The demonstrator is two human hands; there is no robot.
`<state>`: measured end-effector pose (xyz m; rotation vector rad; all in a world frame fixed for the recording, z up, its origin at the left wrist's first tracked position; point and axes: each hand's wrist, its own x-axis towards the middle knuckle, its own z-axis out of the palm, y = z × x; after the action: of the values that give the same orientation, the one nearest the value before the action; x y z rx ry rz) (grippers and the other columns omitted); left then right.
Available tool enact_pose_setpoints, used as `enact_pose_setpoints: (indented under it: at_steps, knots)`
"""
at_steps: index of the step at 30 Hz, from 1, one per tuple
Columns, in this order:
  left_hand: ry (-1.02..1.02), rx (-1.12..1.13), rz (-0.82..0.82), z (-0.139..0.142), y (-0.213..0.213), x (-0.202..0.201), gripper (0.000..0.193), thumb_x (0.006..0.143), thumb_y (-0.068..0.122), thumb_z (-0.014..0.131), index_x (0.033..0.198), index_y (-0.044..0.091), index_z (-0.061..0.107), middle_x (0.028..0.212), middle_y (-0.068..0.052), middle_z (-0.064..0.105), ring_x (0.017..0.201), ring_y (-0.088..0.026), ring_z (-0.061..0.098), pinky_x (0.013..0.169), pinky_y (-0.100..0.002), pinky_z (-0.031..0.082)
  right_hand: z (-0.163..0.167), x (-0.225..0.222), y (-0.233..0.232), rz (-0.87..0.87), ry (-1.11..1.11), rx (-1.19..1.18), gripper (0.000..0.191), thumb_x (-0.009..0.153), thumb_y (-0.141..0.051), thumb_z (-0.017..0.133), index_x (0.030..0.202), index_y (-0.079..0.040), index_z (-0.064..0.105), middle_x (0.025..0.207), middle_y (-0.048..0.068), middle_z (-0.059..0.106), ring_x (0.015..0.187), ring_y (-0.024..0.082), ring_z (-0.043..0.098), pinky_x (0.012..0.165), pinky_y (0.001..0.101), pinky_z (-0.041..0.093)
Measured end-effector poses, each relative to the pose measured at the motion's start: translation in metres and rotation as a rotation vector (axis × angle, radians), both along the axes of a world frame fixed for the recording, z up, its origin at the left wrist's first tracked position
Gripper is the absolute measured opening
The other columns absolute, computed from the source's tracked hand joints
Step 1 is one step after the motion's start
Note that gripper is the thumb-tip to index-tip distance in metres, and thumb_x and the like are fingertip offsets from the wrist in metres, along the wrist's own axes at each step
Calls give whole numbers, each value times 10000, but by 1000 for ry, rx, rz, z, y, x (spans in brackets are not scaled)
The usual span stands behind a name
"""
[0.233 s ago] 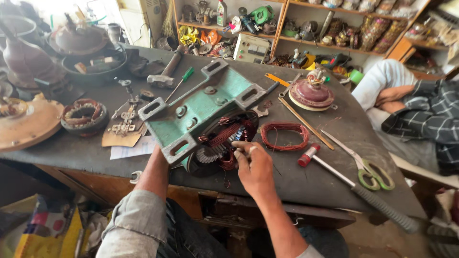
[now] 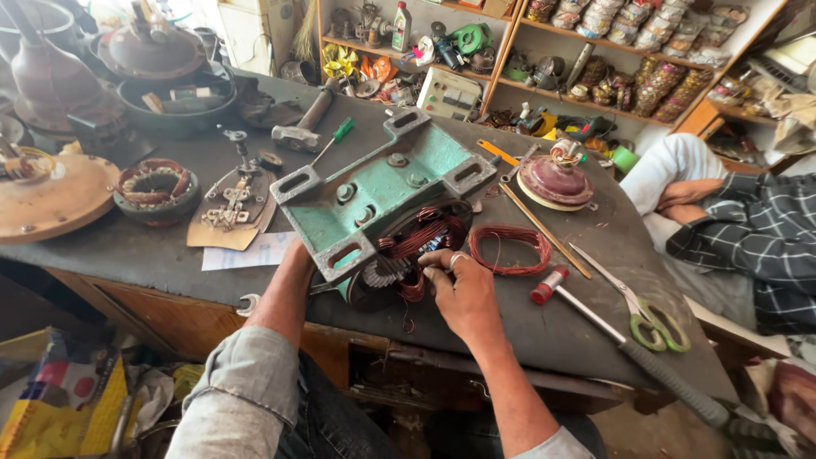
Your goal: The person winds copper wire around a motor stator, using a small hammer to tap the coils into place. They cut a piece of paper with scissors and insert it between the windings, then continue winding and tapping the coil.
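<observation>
Centrally, a green motor housing [image 2: 378, 191] is seen tilted on the dark workbench [image 2: 552, 331], its copper windings [image 2: 416, 242] facing the lower middle of the frame. The windings are pinched by the curled fingers of the right hand [image 2: 459, 289]. The left hand [image 2: 297, 259] is tucked under the housing's lower-left corner, grip not visible. A coil of copper wire [image 2: 510, 249] lies just right of the housing; a small hammer [image 2: 629, 344] and green-handled scissors [image 2: 642, 310] lie toward lower right.

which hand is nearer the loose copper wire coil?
Right. The right hand is at the motor's windings, just beside the loose copper wire coil; the left hand is under the green motor housing, farther off.
</observation>
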<state>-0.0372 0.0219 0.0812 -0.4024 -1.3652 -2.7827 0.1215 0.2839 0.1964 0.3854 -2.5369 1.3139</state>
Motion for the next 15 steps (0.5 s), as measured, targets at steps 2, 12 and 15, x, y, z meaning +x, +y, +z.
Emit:
enact_pose_setpoints:
  at_steps: [2, 12, 15]
  knots:
    - [-73, -192, 23, 0, 3, 5, 166, 1010, 85, 574, 1131, 2, 652, 994, -93, 684, 824, -187, 663, 692, -342, 590, -4, 1, 1, 1, -11, -11, 169, 901, -36, 688, 1038, -84, 773, 799, 85, 711, 681, 192, 697, 630, 339, 543]
    - [-23, -388, 57, -7, 9, 0, 156, 997, 57, 594, 1120, -8, 665, 985, -91, 696, 817, -165, 657, 695, -315, 574, -26, 8, 8, 36, 303, -89, 268, 813, 132, 518, 894, -23, 721, 927, 75, 681, 724, 168, 701, 619, 323, 569]
    - [-34, -355, 48, -11, 6, -4, 156, 996, 61, 597, 1118, -6, 666, 983, -92, 696, 819, -168, 658, 697, -318, 573, -25, 14, 6, -122, 204, -179, 145, 858, 28, 603, 913, -26, 727, 901, 85, 716, 716, 160, 719, 619, 314, 583]
